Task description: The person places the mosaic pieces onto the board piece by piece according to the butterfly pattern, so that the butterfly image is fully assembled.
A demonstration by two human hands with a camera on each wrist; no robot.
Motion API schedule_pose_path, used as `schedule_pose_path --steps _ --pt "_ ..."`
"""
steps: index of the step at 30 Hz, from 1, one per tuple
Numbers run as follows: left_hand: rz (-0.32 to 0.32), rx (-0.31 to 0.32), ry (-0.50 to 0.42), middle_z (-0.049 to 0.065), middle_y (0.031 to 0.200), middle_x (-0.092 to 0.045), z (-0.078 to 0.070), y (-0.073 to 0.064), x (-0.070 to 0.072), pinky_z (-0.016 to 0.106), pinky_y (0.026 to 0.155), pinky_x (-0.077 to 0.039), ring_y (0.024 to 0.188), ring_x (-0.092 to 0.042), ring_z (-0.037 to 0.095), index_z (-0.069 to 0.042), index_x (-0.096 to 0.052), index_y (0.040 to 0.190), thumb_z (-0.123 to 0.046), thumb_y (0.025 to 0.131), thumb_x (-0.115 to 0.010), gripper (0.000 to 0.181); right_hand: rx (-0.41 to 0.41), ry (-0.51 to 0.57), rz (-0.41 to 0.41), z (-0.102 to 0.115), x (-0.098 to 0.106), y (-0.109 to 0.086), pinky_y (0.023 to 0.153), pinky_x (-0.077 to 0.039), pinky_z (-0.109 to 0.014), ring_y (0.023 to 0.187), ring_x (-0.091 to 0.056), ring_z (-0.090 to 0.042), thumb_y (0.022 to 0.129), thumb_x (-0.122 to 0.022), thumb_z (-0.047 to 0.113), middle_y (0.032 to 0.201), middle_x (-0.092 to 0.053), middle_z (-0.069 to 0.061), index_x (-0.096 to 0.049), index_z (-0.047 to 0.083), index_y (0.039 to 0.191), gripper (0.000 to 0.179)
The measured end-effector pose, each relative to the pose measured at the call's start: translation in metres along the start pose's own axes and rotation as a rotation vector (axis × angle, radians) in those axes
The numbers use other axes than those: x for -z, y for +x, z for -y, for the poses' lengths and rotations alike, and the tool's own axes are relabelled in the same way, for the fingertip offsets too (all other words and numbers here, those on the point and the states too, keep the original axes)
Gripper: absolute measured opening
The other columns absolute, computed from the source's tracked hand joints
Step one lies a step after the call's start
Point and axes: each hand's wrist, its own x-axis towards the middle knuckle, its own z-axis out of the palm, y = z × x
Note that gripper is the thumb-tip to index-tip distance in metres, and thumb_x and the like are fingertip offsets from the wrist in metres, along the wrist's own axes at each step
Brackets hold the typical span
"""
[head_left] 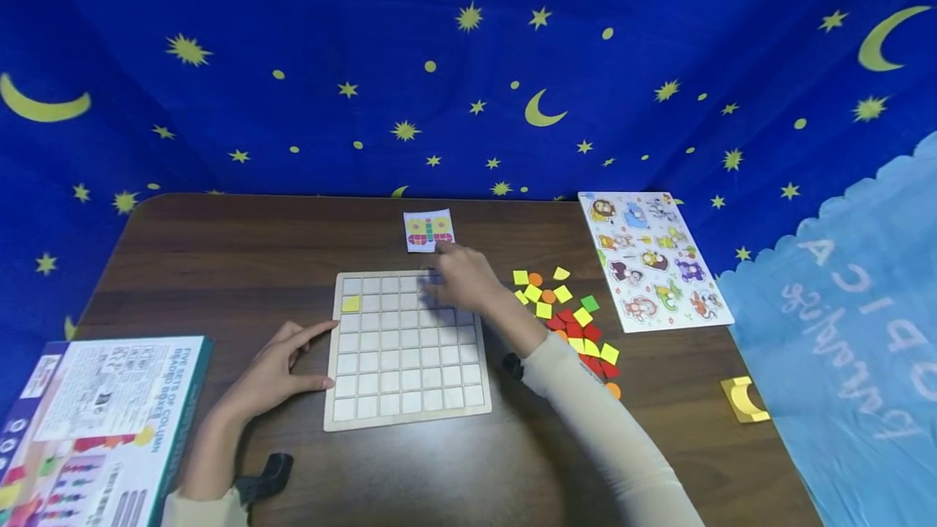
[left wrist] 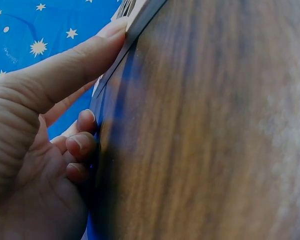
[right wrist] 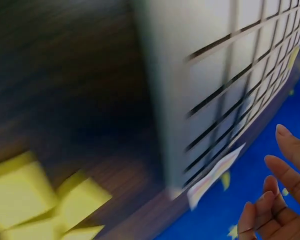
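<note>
A white gridded board [head_left: 410,423] lies on the table, with one yellow square tile [head_left: 351,303] in a cell near its upper left. My left hand [head_left: 281,364] touches the board's left edge with spread thumb and index finger. In the left wrist view, the thumb [left wrist: 85,65] presses that edge while the other fingers bend loosely below. Over the board's upper right hovers my right hand [head_left: 468,276], its fingers [right wrist: 285,185] loosely extended with nothing visible in them. Just behind the board sits a small butterfly pattern card [head_left: 417,238], its lower right partly covered by that hand.
Loose yellow tiles [head_left: 562,293], red tiles [head_left: 573,330] and several orange and green ones lie right of the board. An animal puzzle board [head_left: 644,291] stands farther right, with a yellow piece [head_left: 732,397] near the table's right edge. A game box [head_left: 176,397] occupies the left.
</note>
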Motion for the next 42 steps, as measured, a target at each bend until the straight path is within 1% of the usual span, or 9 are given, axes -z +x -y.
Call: schedule_pose_path --steps 2,7,13,18,20,26,30,34,42 --pt "-0.001 0.007 0.003 0.004 0.099 -0.039 0.001 0.0 0.001 0.026 0.069 -0.031 0.081 -0.033 0.015 -0.017 -0.047 0.148 -0.032 0.075 -0.085 0.084 -0.023 0.031 -0.016 -0.013 0.002 -0.007 0.068 -0.052 -0.036 0.08 -0.059 -0.017 0.086 -0.078 0.032 0.102 -0.064 -0.006 -0.075 0.012 0.113 0.034" --pt "0.004 0.018 0.004 0.005 0.098 -0.038 0.002 0.0 0.001 0.026 0.069 -0.031 0.082 -0.033 0.015 -0.018 -0.046 0.149 -0.034 0.076 -0.085 0.084 -0.086 0.043 -0.028 -0.043 0.002 -0.026 0.061 -0.047 -0.034 0.074 -0.053 -0.015 0.085 -0.079 0.03 0.097 -0.061 -0.005 -0.074 0.011 0.112 0.034" --pt "0.012 0.032 0.004 0.005 0.099 -0.038 0.001 0.0 0.002 0.026 0.069 -0.031 0.082 -0.033 0.016 -0.017 -0.046 0.149 -0.035 0.076 -0.085 0.084 -0.164 0.032 -0.017 -0.072 0.001 -0.046 0.064 -0.051 -0.038 0.075 -0.057 -0.018 0.086 -0.078 0.028 0.101 -0.061 -0.007 -0.074 0.01 0.112 0.032" --pt "0.011 0.04 0.006 0.005 0.099 -0.038 0.001 -0.001 0.002 0.026 0.069 -0.031 0.083 -0.034 0.016 -0.018 -0.046 0.149 -0.033 0.076 -0.085 0.084 -0.213 0.002 -0.003 -0.091 0.003 -0.06 0.065 -0.053 -0.044 0.08 -0.063 -0.023 0.085 -0.079 0.027 0.109 -0.063 -0.012 -0.073 0.009 0.115 0.036" --pt "0.012 0.04 0.006 0.005 0.099 -0.038 0.001 -0.001 0.002 0.026 0.069 -0.031 0.082 -0.034 0.016 -0.018 -0.046 0.149 -0.032 0.076 -0.085 0.084 -0.228 -0.002 0.0 -0.097 0.004 -0.064 0.066 -0.053 -0.044 0.08 -0.063 -0.024 0.084 -0.079 0.026 0.108 -0.063 -0.013 -0.073 0.007 0.114 0.036" --pt "0.013 0.042 0.004 0.005 0.098 -0.038 0.001 -0.001 0.001 0.026 0.069 -0.031 0.082 -0.033 0.016 -0.018 -0.046 0.149 -0.03 0.076 -0.085 0.084 -0.261 0.02 0.016 -0.11 0.003 -0.074 0.065 -0.053 -0.042 0.072 -0.059 -0.021 0.083 -0.078 0.017 0.102 -0.062 -0.013 -0.072 0.001 0.114 0.035" --pt "0.016 0.046 0.003 0.005 0.099 -0.038 0.001 0.0 0.002 0.027 0.069 -0.031 0.082 -0.033 0.016 -0.018 -0.046 0.149 -0.03 0.076 -0.085 0.084 -0.265 0.023 0.027 -0.115 0.0 -0.075 0.064 -0.052 -0.039 0.071 -0.057 -0.02 0.084 -0.077 0.016 0.101 -0.062 -0.012 -0.073 0.0 0.112 0.032" --pt "0.016 0.038 0.002 0.005 0.098 -0.037 0.0 0.0 0.001 0.027 0.069 -0.031 0.082 -0.033 0.016 -0.018 -0.046 0.149 -0.03 0.076 -0.085 0.084 -0.254 0.023 0.039 -0.118 -0.001 -0.074 0.064 -0.052 -0.039 0.073 -0.058 -0.02 0.084 -0.076 0.015 0.099 -0.061 -0.01 -0.074 0.002 0.111 0.03" --pt "0.008 0.026 0.01 0.004 0.097 -0.037 0.0 0.0 0.001 0.027 0.068 -0.032 0.081 -0.033 0.016 -0.018 -0.047 0.149 -0.027 0.076 -0.086 0.083 -0.201 0.043 0.058 -0.124 0.0 -0.071 0.067 -0.051 -0.041 0.075 -0.057 -0.02 0.084 -0.077 0.018 0.093 -0.058 -0.008 -0.074 0.001 0.101 0.024"
